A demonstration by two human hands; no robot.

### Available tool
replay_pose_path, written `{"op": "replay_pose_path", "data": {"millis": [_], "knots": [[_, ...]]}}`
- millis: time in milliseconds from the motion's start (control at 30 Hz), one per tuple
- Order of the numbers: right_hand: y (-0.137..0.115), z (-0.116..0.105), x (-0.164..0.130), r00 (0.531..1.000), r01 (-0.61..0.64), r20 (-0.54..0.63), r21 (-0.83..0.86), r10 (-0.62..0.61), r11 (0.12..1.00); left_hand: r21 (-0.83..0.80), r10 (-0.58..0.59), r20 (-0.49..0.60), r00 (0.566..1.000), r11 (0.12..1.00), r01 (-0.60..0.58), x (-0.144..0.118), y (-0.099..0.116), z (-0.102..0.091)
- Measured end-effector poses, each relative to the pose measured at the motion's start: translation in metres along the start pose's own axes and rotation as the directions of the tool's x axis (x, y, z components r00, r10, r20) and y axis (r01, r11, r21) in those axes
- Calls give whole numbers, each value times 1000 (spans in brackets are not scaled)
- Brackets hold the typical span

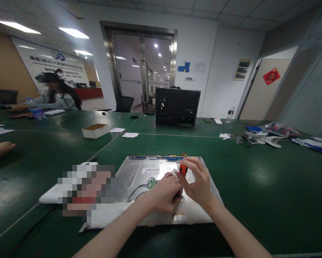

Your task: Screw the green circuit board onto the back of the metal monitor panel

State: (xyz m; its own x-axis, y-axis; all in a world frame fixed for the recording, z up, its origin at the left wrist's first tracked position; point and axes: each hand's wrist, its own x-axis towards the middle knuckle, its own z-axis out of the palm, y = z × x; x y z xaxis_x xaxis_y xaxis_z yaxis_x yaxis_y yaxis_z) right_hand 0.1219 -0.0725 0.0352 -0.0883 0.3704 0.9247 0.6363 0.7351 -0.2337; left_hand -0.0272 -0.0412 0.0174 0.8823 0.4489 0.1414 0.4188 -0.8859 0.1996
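My right hand [197,179] pinches the orange-and-black handle of a screwdriver [183,169], held upright over a flat metal display panel [135,175]. Its lower end is hidden behind my left hand. Fingers curled, my left hand [167,191] rests on the middle of the panel, close against the screwdriver; what it grips underneath is hidden. A small green circuit board [152,184] with dark wires [138,189] shows just left of that hand. Along the panel's far edge runs a blue circuit strip [150,158].
To the left lie a white case [50,191] and a blurred-out patch. Farther back stand an open cardboard box [95,132] and a black monitor housing [177,107]. Loose parts and bags [279,130] lie at the right. Another person's hand [2,149] reaches in at the left edge.
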Motion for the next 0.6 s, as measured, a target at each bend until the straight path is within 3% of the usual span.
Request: {"op": "replay_pose_path", "data": {"millis": [167, 367, 600], "knots": [[-2, -3, 1, 999, 11, 40, 36, -12, 999, 4, 18, -13, 1000, 1000, -18, 0, -2, 3], [-1, 0, -2, 998, -37, -50, 62, 40, 997, 13, 17, 8, 1000, 1000, -17, 1, -1, 2], [-2, -2, -3, 998, -58, 31, 89, 56, 994, 13, 12, 8, 1000, 1000, -12, 0, -1, 3]]}}
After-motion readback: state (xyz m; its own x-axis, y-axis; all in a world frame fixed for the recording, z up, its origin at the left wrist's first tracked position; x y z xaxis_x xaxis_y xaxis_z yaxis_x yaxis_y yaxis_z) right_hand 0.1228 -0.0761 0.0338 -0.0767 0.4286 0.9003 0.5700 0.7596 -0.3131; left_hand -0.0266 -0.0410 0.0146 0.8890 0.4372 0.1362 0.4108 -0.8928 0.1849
